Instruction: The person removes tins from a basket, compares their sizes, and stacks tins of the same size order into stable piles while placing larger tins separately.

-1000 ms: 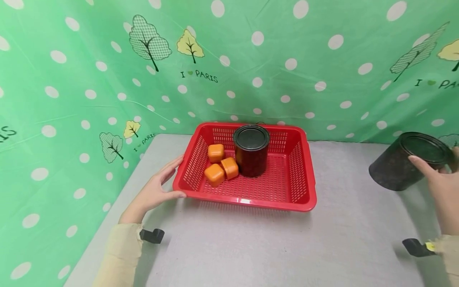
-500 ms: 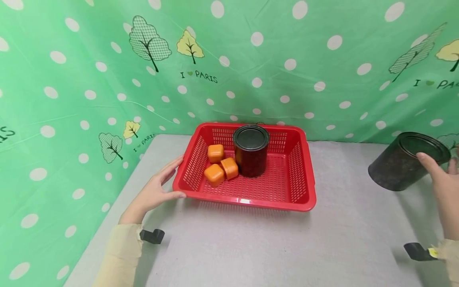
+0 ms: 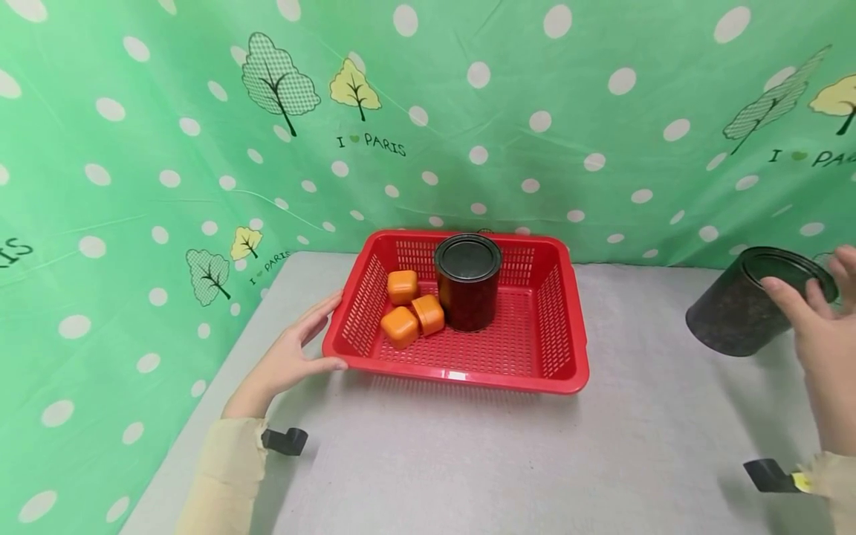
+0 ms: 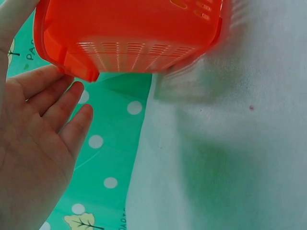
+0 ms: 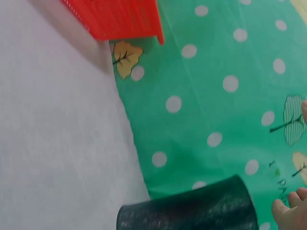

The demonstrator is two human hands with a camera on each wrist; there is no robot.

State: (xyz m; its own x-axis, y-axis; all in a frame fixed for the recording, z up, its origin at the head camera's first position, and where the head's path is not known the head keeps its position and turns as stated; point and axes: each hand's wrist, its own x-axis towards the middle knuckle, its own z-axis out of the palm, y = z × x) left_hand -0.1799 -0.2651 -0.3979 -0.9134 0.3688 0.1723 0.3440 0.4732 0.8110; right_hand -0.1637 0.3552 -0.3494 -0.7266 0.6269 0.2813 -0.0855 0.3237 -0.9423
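Observation:
My left hand (image 3: 284, 362) lies at the left end of a red plastic basket (image 3: 461, 377). Its straight fingers touch the left rim and its thumb rests at the front corner; the left wrist view shows the fingers (image 4: 60, 108) extended beside the basket wall. Inside the basket stand a black lidded can (image 3: 469, 293) and several orange rounded cubes (image 3: 400, 327), the cubes grouped left of the can. A second black can (image 3: 742, 305) stands on the table at the far right. Over its right side is my right hand (image 3: 825, 334), fingers spread and gripping nothing, thumb overlapping the lid.
A pale grey tabletop (image 3: 428, 461) lies under everything. Behind and to the left hangs a green polka-dot cloth (image 3: 535, 186) printed with trees, close to the basket's back rim. Both forearms wear cream sleeves (image 3: 224, 475) with black wrist-mounted pieces.
The right hand's fingers have come off the far-right can's top and risen, spread apart. That can stays in place. The left hand, basket and its contents have not moved.

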